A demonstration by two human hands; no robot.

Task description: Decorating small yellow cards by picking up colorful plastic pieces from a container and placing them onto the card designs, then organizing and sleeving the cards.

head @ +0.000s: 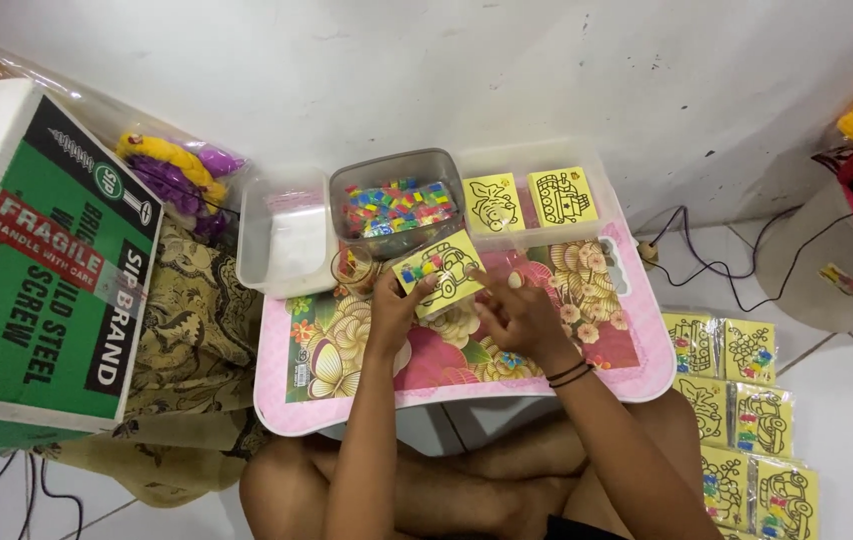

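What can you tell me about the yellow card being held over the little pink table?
The yellow card is a small, flat square, apparently paper or thin board, printed with a black outline drawing of a car. A few small coloured pieces sit near its left edge. It is tilted, held just above the pink table in front of the grey tub of coloured bits. The left hand grips its lower left side; the right hand touches its right edge.
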